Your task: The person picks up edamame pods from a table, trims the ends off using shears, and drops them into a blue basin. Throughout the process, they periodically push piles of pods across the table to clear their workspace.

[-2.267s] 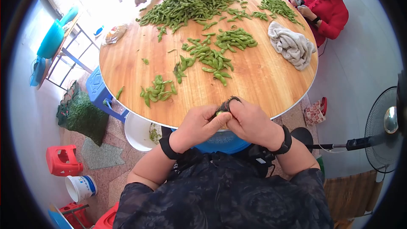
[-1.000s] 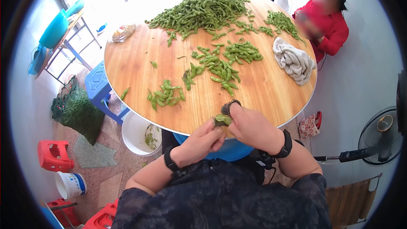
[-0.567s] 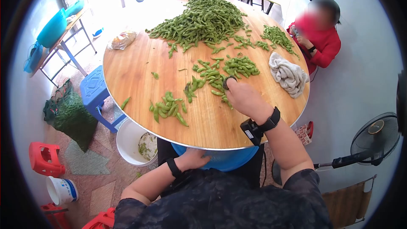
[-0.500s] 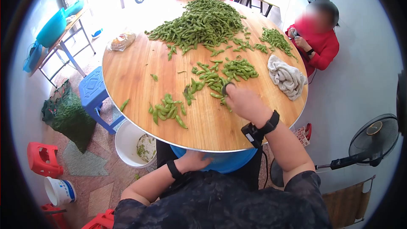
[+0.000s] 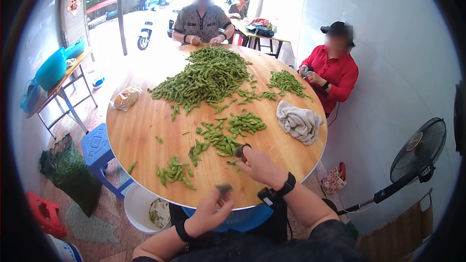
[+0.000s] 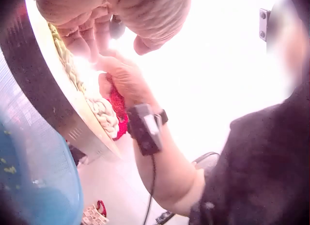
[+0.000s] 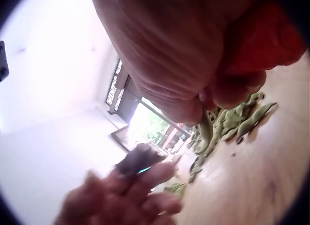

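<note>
My right hand (image 5: 264,167) is over the near part of the round table, a dark cover on one fingertip. It pinches a green edamame pod (image 7: 205,130) between thumb and finger, seen hanging down in the right wrist view. My left hand (image 5: 209,213) is raised at the table's near edge, fingers loosely bent, with a dark cover (image 5: 224,188) on one digit; no pod shows in it. In the left wrist view the left hand (image 6: 116,12) is close above the right hand (image 6: 128,79). Loose pods (image 5: 221,140) lie just beyond my right hand.
A large heap of pods (image 5: 206,75) fills the far table (image 5: 141,136); a smaller group (image 5: 174,171) lies near left. A crumpled cloth (image 5: 298,121) is at right. Below the edge are a blue basin (image 5: 247,219) and white bucket (image 5: 138,213). Two people sit around the table.
My hands parted after working a pod together; the left dropped to the blue basin and has risen again. The right reached to the loose pods and comes back with one. The head view has tilted up.
</note>
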`<state>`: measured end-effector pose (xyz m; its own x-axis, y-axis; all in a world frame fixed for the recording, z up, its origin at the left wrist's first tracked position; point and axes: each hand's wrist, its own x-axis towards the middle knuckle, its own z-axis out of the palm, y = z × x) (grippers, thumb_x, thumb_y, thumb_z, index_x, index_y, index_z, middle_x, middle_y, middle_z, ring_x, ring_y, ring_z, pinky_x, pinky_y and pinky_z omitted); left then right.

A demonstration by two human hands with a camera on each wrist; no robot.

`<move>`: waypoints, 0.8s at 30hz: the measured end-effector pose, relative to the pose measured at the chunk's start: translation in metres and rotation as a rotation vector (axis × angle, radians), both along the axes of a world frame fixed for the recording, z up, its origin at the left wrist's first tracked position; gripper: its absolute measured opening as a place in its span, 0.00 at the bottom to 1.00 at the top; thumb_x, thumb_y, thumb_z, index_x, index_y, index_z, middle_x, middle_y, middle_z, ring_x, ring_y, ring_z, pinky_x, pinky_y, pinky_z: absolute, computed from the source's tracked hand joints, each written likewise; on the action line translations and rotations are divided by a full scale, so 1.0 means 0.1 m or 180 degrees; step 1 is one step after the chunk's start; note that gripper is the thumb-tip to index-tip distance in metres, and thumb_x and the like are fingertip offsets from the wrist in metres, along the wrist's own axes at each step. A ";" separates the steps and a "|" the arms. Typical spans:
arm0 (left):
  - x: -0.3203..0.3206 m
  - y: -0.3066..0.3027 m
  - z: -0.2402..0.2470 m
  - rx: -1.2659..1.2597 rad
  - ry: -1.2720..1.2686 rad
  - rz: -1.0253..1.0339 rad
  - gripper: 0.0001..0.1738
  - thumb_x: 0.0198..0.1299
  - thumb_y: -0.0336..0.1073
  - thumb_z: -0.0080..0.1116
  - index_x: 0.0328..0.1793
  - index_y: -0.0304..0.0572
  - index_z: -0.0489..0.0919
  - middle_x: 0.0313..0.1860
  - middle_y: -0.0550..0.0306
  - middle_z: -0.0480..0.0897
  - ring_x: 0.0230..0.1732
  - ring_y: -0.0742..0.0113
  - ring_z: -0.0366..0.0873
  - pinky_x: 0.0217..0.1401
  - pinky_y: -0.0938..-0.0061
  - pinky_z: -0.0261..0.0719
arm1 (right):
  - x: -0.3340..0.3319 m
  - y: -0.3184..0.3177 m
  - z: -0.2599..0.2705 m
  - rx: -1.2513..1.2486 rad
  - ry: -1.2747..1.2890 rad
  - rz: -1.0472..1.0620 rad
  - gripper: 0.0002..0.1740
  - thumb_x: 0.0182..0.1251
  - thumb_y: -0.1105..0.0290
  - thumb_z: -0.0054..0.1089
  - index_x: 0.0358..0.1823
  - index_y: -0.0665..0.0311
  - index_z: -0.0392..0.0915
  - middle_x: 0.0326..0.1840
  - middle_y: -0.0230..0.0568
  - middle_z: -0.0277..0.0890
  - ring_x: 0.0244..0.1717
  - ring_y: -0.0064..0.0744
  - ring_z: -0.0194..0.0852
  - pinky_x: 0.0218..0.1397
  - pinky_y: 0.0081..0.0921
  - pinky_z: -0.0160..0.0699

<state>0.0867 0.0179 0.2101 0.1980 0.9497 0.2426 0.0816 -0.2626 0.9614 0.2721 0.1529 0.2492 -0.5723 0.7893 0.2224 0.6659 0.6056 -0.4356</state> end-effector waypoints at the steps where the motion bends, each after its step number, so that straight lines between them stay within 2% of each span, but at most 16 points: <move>1: 0.09 0.07 -0.03 0.0082 -0.0342 0.0334 0.21 0.63 0.35 0.58 0.60 0.34 0.70 0.39 0.60 0.75 0.33 0.77 0.71 0.38 0.81 0.72 | -0.01 -0.08 0.07 -0.0439 0.0223 -0.0034 0.15 0.61 0.65 0.60 0.40 0.66 0.67 0.32 0.51 0.74 0.34 0.47 0.77 0.35 0.36 0.73; 2: 0.17 0.15 -0.08 0.0163 -0.0683 0.0663 0.23 0.63 0.35 0.58 0.61 0.34 0.69 0.39 0.60 0.74 0.33 0.78 0.70 0.38 0.81 0.71 | -0.03 -0.16 0.12 -0.0424 0.0230 -0.0032 0.15 0.61 0.65 0.60 0.40 0.66 0.67 0.32 0.51 0.74 0.34 0.47 0.77 0.35 0.36 0.73; 3: 0.18 0.19 -0.09 0.0173 -0.0675 0.0659 0.23 0.63 0.35 0.58 0.61 0.34 0.69 0.39 0.60 0.74 0.33 0.78 0.70 0.38 0.81 0.71 | -0.05 -0.26 0.14 -0.0579 0.0520 -0.0012 0.15 0.62 0.63 0.59 0.39 0.67 0.65 0.29 0.50 0.74 0.32 0.48 0.76 0.34 0.37 0.72; 5: 0.18 0.26 -0.11 -0.0469 -0.0606 0.0125 0.16 0.66 0.36 0.55 0.55 0.36 0.71 0.36 0.65 0.73 0.33 0.79 0.69 0.37 0.82 0.70 | -0.06 -0.40 0.17 -0.0805 0.0837 -0.0001 0.16 0.63 0.62 0.59 0.37 0.67 0.64 0.27 0.48 0.73 0.30 0.48 0.76 0.32 0.37 0.72; 6: 0.18 0.28 -0.13 -0.0465 -0.0603 0.0122 0.16 0.66 0.36 0.55 0.55 0.36 0.71 0.36 0.65 0.73 0.33 0.79 0.69 0.37 0.82 0.70 | -0.05 -0.44 0.15 -0.0801 0.0841 -0.0002 0.16 0.63 0.62 0.59 0.37 0.67 0.64 0.27 0.48 0.73 0.30 0.48 0.76 0.32 0.37 0.72; 8: 0.20 0.31 -0.14 -0.1196 -0.0909 -0.0452 0.09 0.70 0.37 0.50 0.46 0.39 0.73 0.33 0.69 0.71 0.31 0.81 0.66 0.35 0.83 0.67 | -0.03 -0.50 0.11 -0.0775 0.0982 0.0047 0.16 0.63 0.62 0.59 0.37 0.67 0.64 0.27 0.48 0.73 0.29 0.49 0.75 0.32 0.37 0.72; 9: 0.22 0.31 -0.11 -0.1194 -0.0906 -0.0456 0.09 0.70 0.37 0.50 0.46 0.39 0.73 0.33 0.69 0.71 0.31 0.81 0.66 0.35 0.83 0.67 | -0.02 -0.51 0.09 -0.0772 0.0984 0.0044 0.16 0.63 0.62 0.59 0.37 0.67 0.64 0.27 0.48 0.73 0.29 0.49 0.75 0.32 0.37 0.72; 11: 0.24 0.28 -0.03 -0.1742 -0.1345 -0.0371 0.09 0.72 0.38 0.45 0.39 0.43 0.72 0.29 0.73 0.67 0.30 0.82 0.62 0.32 0.83 0.64 | -0.01 -0.53 0.04 -0.0649 0.0971 0.0052 0.17 0.63 0.62 0.60 0.37 0.67 0.64 0.27 0.48 0.73 0.29 0.49 0.75 0.32 0.37 0.73; 15: 0.19 0.27 -0.13 -0.1476 -0.1097 -0.0604 0.10 0.73 0.39 0.45 0.39 0.45 0.72 0.29 0.72 0.68 0.29 0.84 0.62 0.32 0.86 0.63 | 0.01 -0.53 0.00 -0.0564 0.1083 0.0163 0.16 0.62 0.63 0.60 0.35 0.67 0.65 0.27 0.49 0.72 0.29 0.49 0.75 0.32 0.38 0.73; 17: 0.13 0.27 -0.17 -0.1079 -0.0419 -0.0664 0.10 0.73 0.38 0.44 0.39 0.45 0.72 0.28 0.72 0.68 0.28 0.83 0.62 0.32 0.86 0.63 | 0.03 -0.54 0.02 -0.0661 0.0907 0.0330 0.16 0.62 0.63 0.60 0.34 0.68 0.65 0.27 0.49 0.71 0.29 0.49 0.74 0.31 0.38 0.72; 18: 0.12 0.27 -0.15 -0.1075 -0.0419 -0.0666 0.10 0.73 0.38 0.44 0.39 0.45 0.72 0.28 0.72 0.68 0.28 0.83 0.62 0.32 0.86 0.63 | 0.03 -0.54 0.01 -0.0656 0.0906 0.0328 0.16 0.62 0.63 0.60 0.34 0.68 0.65 0.27 0.49 0.71 0.29 0.49 0.74 0.31 0.38 0.72; 20: 0.11 0.26 -0.07 -0.1359 -0.0413 -0.0608 0.10 0.73 0.38 0.44 0.39 0.44 0.73 0.26 0.72 0.68 0.27 0.82 0.62 0.31 0.86 0.63 | 0.03 -0.55 -0.03 -0.0471 0.1047 0.0293 0.14 0.63 0.65 0.59 0.36 0.68 0.67 0.27 0.49 0.72 0.29 0.47 0.75 0.31 0.37 0.73; 24: 0.12 0.31 -0.04 -0.1219 -0.0311 -0.0331 0.11 0.72 0.39 0.44 0.37 0.44 0.73 0.25 0.71 0.68 0.26 0.82 0.63 0.30 0.85 0.63 | 0.08 -0.53 0.04 -0.0638 0.1497 0.0139 0.13 0.64 0.68 0.57 0.42 0.69 0.69 0.29 0.49 0.74 0.30 0.44 0.77 0.32 0.34 0.74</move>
<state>0.0991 0.0490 0.2058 0.2912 0.9512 -0.1024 -0.0230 0.1140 0.9932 0.2797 0.0996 0.2536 -0.4801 0.8204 0.3105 0.3460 0.5024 -0.7924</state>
